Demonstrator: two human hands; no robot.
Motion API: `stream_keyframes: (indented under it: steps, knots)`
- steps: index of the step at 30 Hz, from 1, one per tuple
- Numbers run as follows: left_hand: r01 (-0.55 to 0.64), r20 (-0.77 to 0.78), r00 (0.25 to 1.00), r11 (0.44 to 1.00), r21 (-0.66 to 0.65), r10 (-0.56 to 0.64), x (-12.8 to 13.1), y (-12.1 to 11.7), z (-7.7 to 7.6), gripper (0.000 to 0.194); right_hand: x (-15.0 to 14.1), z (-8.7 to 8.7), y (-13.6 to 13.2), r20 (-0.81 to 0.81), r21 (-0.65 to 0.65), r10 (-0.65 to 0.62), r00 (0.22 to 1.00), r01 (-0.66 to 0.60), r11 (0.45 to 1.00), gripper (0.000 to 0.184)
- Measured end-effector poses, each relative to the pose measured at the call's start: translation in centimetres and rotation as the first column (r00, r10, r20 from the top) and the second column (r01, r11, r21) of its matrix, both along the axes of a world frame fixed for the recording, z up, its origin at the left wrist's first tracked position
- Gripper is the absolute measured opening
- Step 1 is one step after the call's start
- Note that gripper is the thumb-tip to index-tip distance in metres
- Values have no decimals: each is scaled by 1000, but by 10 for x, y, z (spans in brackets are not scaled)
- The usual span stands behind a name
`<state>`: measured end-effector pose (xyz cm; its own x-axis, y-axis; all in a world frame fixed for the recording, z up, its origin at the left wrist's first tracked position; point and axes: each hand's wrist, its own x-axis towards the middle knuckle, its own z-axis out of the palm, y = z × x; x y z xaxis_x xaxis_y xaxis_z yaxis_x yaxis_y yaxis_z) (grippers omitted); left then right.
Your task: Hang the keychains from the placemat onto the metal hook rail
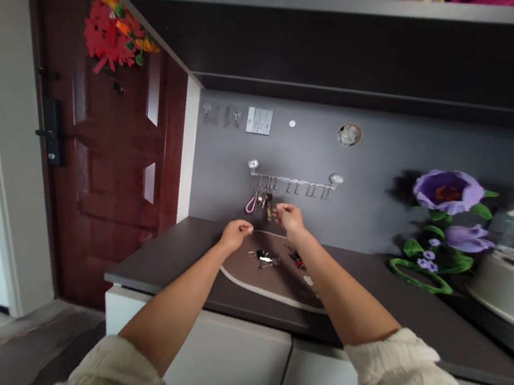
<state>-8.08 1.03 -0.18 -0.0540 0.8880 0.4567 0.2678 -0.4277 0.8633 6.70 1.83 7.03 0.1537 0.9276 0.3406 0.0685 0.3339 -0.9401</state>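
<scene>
One long dark worktop (172,251) carries a brown, pale-edged mat (282,288); a sleeve or forearm sweeping low across it could knock the things lying there. Above, the hook rail (292,180) hangs from round end mounts (253,165), and a hard tug might work these loose. Both hands float near it: the left hand (234,235) over the mat, fingers curled and thumb by forefinger; the right hand (289,217), fingertips bent, just beside the hanging keys (269,207). I cannot tell whether either grasps anything small. A brush from the right could tangle or unhook that bunch, crowded with a pink loop (250,204) at the rail's left end. More keys (269,260) lie on the mat. No brand shows; faint marks on the white wall panel (259,121) are too small to read.
</scene>
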Motion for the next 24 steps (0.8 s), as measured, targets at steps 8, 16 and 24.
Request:
stream_keyframes:
  steps: [8,16,24]
  knots:
    - [156,-211,964,987,-43,-162,-1,-9,0,11,14,-55,-33,86,-47,123,989,-119,992,4]
    - [317,-520,818,947,53,-245,2,-8,-7,22,26,-82,-26,426,44,13,905,-35,998,8]
    - [309,-664,728,946,95,-171,6,-12,-4,19,23,-80,-29,524,35,-26,851,9,999,10]
